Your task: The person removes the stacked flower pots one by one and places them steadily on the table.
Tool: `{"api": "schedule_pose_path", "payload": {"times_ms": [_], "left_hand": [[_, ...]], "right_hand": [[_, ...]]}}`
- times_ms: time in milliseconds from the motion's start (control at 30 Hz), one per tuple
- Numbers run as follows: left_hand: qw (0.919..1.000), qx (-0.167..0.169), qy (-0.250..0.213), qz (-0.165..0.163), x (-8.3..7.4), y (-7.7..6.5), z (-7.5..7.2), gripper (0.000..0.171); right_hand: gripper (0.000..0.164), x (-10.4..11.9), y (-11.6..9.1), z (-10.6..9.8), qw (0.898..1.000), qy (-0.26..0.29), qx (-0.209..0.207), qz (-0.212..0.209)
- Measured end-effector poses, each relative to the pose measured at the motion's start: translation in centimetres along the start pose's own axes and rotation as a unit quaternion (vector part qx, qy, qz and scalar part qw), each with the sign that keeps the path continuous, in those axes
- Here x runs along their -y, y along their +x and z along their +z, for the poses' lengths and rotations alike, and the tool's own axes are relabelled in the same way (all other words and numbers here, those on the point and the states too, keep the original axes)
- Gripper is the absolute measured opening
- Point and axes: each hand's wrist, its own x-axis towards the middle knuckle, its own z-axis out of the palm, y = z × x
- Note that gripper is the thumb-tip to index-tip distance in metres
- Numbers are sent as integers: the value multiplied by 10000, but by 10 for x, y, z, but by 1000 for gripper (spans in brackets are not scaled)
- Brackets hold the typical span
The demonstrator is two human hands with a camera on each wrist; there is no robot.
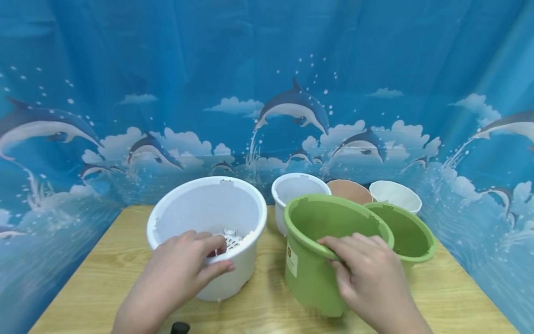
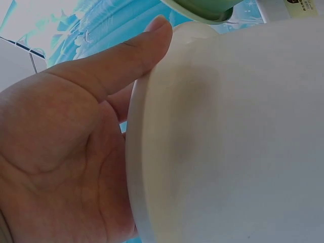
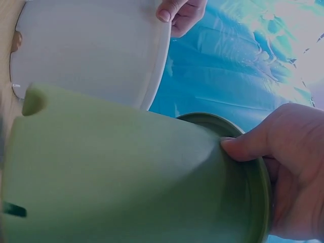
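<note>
A large white plastic flowerpot (image 1: 227,280) with a slotted bottom stands at centre left on the table. Over its near rim my left hand (image 1: 187,260) grips, fingers inside and thumb outside; the left wrist view shows the thumb along the rim of the white pot (image 2: 243,131). To the right, my right hand (image 1: 367,273) holds the near rim of a green flowerpot (image 1: 310,283), thumb on the outer wall (image 3: 116,167). This green pot leans slightly and bears a small label; whether its bottom touches the table cannot be told.
A second green pot (image 1: 425,243) stands close behind the held one, at the right. Farther back are a smaller white pot (image 1: 281,215), a brown pot (image 1: 350,190) and a white angular-rimmed pot (image 1: 394,195). A black object (image 1: 180,328) pokes in at the wooden table's (image 1: 96,278) front.
</note>
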Motion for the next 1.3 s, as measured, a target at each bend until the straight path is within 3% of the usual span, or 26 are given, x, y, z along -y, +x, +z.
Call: {"api": "schedule_pose_path", "payload": {"times_ms": [333, 933, 1300], "left_hand": [[10000, -77, 23, 54, 1, 0, 1, 18], [9999, -92, -105, 97, 2, -1, 1, 19], [9998, -69, -98, 144, 1, -1, 1, 18]], "right_hand": [[35, 3, -2, 9, 9983, -132, 562, -15], [34, 3, -3, 21, 9958, -219, 878, -168], [37, 5, -4, 20, 9764, -412, 2099, 303]]}}
